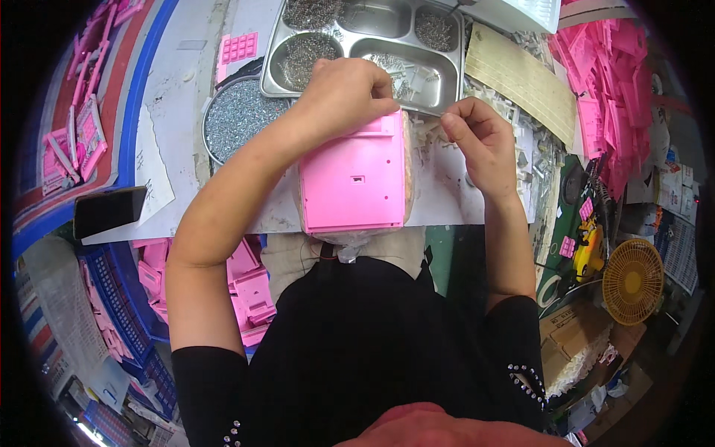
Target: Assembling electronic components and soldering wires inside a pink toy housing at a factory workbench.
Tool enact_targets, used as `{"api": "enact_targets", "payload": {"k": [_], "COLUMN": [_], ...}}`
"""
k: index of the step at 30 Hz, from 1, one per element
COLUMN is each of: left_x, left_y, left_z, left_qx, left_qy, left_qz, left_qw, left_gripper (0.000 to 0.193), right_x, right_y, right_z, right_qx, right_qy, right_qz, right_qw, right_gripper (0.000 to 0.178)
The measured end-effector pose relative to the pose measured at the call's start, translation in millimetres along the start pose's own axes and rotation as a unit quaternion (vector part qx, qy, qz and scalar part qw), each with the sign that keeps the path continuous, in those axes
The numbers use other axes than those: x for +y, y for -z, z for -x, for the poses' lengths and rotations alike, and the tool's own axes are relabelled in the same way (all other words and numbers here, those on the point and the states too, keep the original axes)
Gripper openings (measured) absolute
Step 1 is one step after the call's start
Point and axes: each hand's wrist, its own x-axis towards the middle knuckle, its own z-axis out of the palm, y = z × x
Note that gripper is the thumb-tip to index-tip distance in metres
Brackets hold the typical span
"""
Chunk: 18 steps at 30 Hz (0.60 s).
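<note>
A pink plastic panel with small holes and a slot lies in front of me on a plastic-wrapped pad. My left hand reaches across its far edge, fingers curled; a fingertip touches the raised pink strip there, and what the hand pinches is hidden. To the right of the panel, my right hand is raised with thumb and forefinger pressed together; anything between them is too small to name. Just beyond both hands stands a metal compartment tray holding small screws and pale little parts.
A round dish of tiny silvery pieces sits left of my forearm. A dark phone lies at the table's left edge. Pink parts fill a blue crate below. Pink pieces pile up at far right, above a yellow fan.
</note>
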Motion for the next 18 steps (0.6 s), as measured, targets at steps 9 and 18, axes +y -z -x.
{"api": "enact_targets", "payload": {"k": [9,18], "left_x": [6.9,42.3], "left_y": [24.5,-0.5], "left_z": [18.5,92.9], "left_qx": [0.131,0.050], "left_qy": [-0.066,0.079], "left_qz": [0.076,0.470], "left_qw": [0.986,0.877], "left_gripper": [0.021,0.017], "right_x": [-0.9,3.7], "right_y": [-14.7,-65.5], "right_z": [-3.2,14.1], "right_qx": [-0.008,-0.032], "right_qy": [0.017,-0.018], "right_qz": [-0.006,-0.297], "right_qw": [1.000,0.954], "right_gripper": [0.016,0.014]}}
